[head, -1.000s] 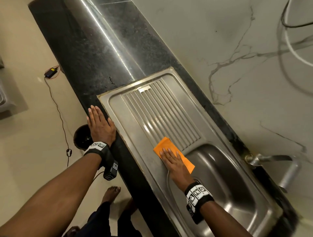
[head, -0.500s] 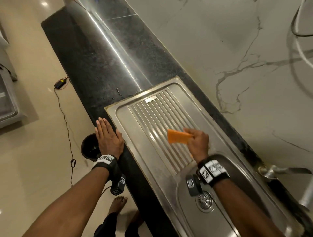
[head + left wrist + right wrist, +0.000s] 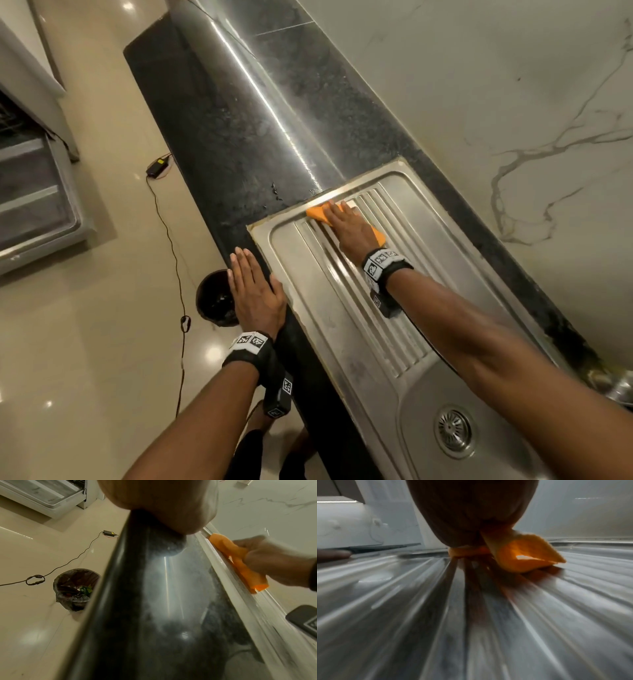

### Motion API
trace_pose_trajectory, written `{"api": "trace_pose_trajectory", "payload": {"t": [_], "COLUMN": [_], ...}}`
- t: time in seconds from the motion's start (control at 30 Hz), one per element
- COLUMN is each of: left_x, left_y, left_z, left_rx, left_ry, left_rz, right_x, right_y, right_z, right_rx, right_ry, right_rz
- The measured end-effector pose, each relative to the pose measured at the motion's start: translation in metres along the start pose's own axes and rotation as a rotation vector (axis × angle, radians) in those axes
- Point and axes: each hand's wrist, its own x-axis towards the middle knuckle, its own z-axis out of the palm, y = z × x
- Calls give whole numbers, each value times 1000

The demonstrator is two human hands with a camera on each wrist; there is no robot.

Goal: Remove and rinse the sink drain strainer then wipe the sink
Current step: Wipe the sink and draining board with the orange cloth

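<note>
My right hand (image 3: 346, 226) presses an orange cloth (image 3: 314, 213) flat against the far end of the ribbed steel drainboard (image 3: 325, 308), fingers straight on top of it. In the right wrist view the cloth (image 3: 522, 553) bulges folded from under my palm, and the ribs (image 3: 436, 601) are blurred. My left hand (image 3: 255, 291) lies flat with straight fingers on the black counter's front edge, beside the sink rim, and holds nothing. The round drain strainer (image 3: 454, 430) sits in the basin's drain hole at the lower right. From the left wrist view the cloth (image 3: 238, 561) runs along the sink's rim.
Black granite counter (image 3: 239, 154) stretches away beyond the sink, with a marble wall (image 3: 479, 102) on the right. A lined waste bin (image 3: 214, 298) stands on the floor below my left hand. A cable (image 3: 171, 240) and an adapter (image 3: 157, 169) lie on the floor. Part of the tap (image 3: 620, 383) shows at the right edge.
My right hand lifted the cloth from beside the basin, carried it along the drainboard and now presses it at the far end. The left hand stayed on the counter edge.
</note>
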Motion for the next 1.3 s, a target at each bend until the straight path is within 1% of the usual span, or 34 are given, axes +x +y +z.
{"api": "trace_pose_trajectory", "payload": {"t": [0.13,0.3,0.37,0.43,0.57,0.7,0.83,1.0,1.07,1.13,1.17,1.23,1.3], "left_x": [1,1,1,1,-1,-1,-2,-3,-3,-3,-1,-1,-2], "left_y": [-1,-1,-4,-3,-1,-2,-2,-2,-2,-2,-1,-1,-2], "left_z": [-1,-2,-2,-2,-2,-3,-4,-4,-4,-4,-3,-3,-2], "left_rx": [17,-9,-16,-23,-18,0,-17,-8,1,-2,-4,-6,-11], "left_ry": [-2,-16,-2,9,7,-8,-11,-21,-18,-26,-22,-17,-17], "left_rz": [-8,-1,9,19,16,23,22,24,28,30,32,24,24], "right_x": [-23,-51,-69,-100,-152,-200,-255,-308,-324,-340,-345,-346,-329], "right_y": [0,-4,-7,-10,-9,-3,0,2,5,7,9,12,16], "right_z": [14,15,12,10,22,30,33,32,29,24,16,0,-24], "right_rx": [-82,-104,-89,-70,-33,-21,5,62,122,221,300,459,564], "right_ry": [-135,-178,-200,-214,-197,-203,-164,-181,-176,-124,-80,5,85], "right_rz": [-17,4,0,18,75,95,125,164,192,233,277,452,623]}}
